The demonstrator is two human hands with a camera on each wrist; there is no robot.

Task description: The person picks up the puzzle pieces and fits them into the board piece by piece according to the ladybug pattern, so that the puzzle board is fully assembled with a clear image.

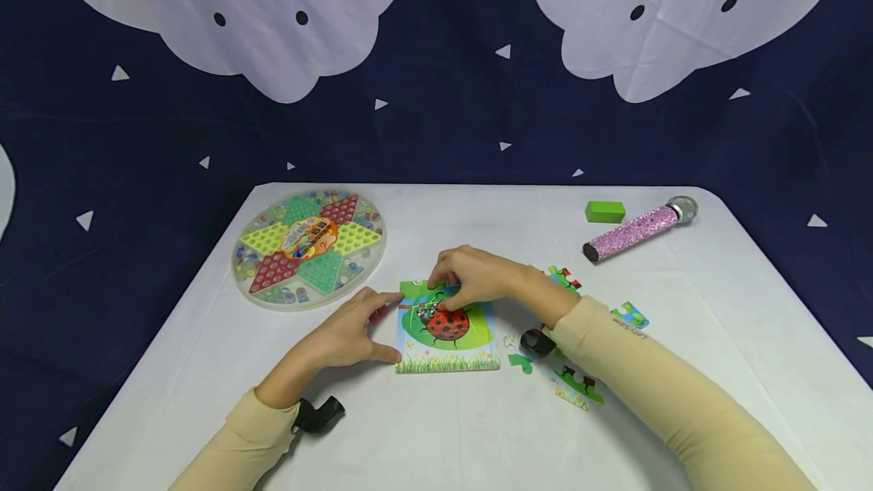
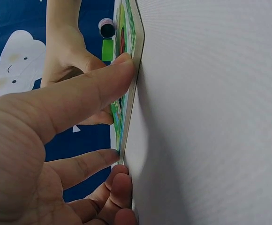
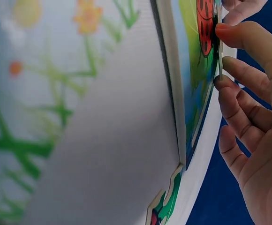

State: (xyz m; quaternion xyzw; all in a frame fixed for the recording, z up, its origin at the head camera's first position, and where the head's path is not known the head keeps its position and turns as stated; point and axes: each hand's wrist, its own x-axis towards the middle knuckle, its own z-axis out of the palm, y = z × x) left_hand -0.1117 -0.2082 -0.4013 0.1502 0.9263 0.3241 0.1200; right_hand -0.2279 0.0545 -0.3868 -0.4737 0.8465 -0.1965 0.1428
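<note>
One round game board (image 1: pixel 309 248), marked with a coloured star and surrounded by marbles, lies at the rear left of the white-covered desk (image 1: pixel 436 438), its edge near the left hand (image 1: pixel 348 336). A black wrist device (image 1: pixel 319 415) sits at the left cuff. The left hand's fingers are apart, thumb and forefinger touching the left edge of the puzzle board (image 1: pixel 448 339), which lies flat around mid-desk and shows a red ladybird above grass. The right hand (image 1: pixel 480 275) reaches over the upper part of that board and blocks sight of some of its print; its fingers are clamped on a thin puzzle piece (image 3: pixel 221 70), seen mostly edge-on in the right wrist view. Just right of the board lies a small green piece (image 1: pixel 521 363). A second wrist device (image 1: pixel 536 343) obstructs the view beside it. A patterned piece (image 1: pixel 578 387) lies on the near side of the right sleeve (image 1: pixel 655 377), another piece (image 1: pixel 563 279) on the far side; the forearm and sleeve partly hide this group. A green block (image 1: pixel 605 211) stands at the rear, a blue-and-green piece (image 1: pixel 630 314) lies beyond the sleeve, and a pink glittery microphone (image 1: pixel 641 229) rests diagonally at the rear right, well apart from the puzzle board.
</note>
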